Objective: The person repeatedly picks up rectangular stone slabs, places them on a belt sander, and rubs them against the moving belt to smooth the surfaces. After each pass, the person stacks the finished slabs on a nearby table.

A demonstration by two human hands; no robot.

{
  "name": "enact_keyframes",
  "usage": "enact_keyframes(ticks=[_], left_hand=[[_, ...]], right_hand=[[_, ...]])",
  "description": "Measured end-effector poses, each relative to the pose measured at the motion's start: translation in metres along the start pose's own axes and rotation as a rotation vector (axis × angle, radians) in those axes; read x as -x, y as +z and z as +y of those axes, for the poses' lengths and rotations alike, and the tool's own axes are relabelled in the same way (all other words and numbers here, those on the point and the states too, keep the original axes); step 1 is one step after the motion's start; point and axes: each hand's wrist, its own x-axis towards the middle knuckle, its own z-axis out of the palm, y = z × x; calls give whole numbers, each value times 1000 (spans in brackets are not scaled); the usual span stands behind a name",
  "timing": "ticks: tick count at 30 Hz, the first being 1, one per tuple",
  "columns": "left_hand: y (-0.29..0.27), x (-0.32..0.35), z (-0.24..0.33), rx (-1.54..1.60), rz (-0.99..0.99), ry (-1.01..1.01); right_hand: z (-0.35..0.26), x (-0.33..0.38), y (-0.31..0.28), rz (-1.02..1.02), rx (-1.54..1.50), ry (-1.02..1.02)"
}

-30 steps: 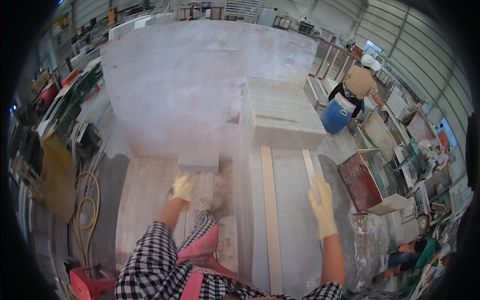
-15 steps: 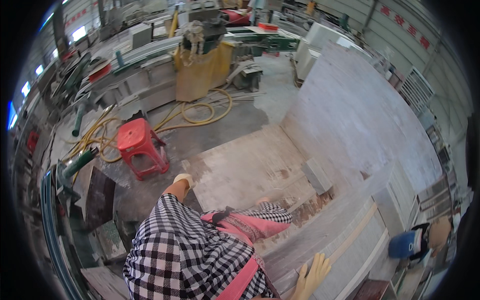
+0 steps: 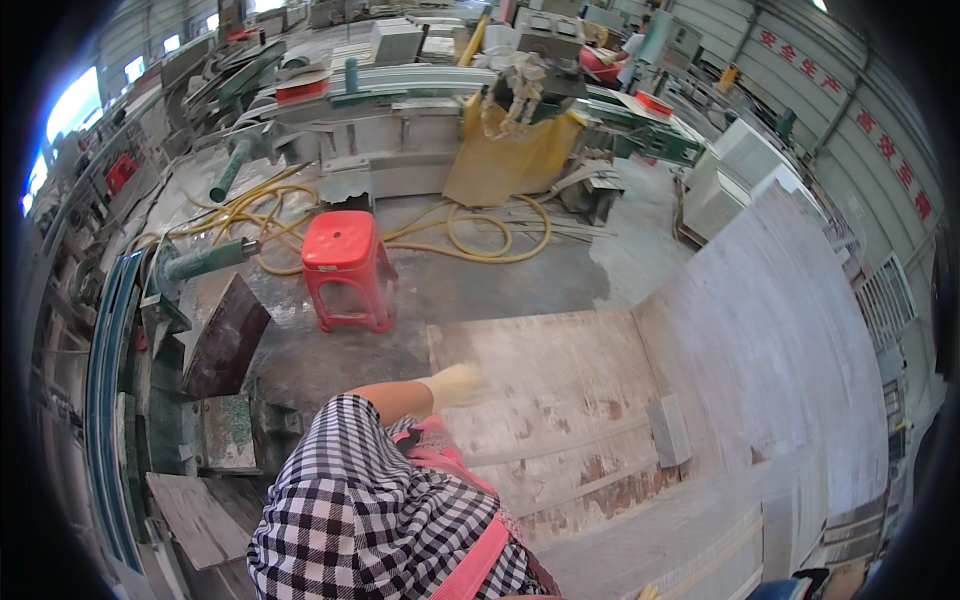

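Note:
My left hand [image 3: 455, 385], in a cream glove, reaches out over the pale, brown-stained flat surface [image 3: 540, 365]. Motion smears its fingers, and I see nothing held. Of my right hand [image 3: 649, 593], only cream-gloved fingertips show at the lower edge, stretched out by the grey strip-like pieces [image 3: 690, 550]; the rest is out of frame. A small grey block [image 3: 669, 430] stands at the right of the stained surface, by the foot of a large grey-white slab [image 3: 770, 350] that rises steeply. My checked sleeve and pink apron [image 3: 470, 570] cover the lower middle.
A red plastic stool [image 3: 345, 270] stands on the wet floor ahead to the left. Yellow hose [image 3: 480, 250] coils behind it. Green machine parts [image 3: 215, 260] and a dark slab [image 3: 228, 335] line the left. White blocks [image 3: 720, 195] stand behind the large slab.
The view has swung left, so the scene shifts right and down. My left hand has moved from the stained surface's left edge to over it. My right hand has mostly dropped out of frame.

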Motion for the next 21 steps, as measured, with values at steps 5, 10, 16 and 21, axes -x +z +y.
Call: enact_keyframes(ticks=[5,10,16,21], left_hand=[[-49,51,-82,87,-92,-92],[-77,112,-218,84,-115,-347],[-136,141,-345,154,-226,-560],[-202,190,-401,302,-18,-753]], right_hand=[[-90,-19,-26,-38,312,72],[-241,-27,23,-59,-155,165],[-382,-63,204,-573,-478,107],[-435,-84,283,-913,-591,139]])
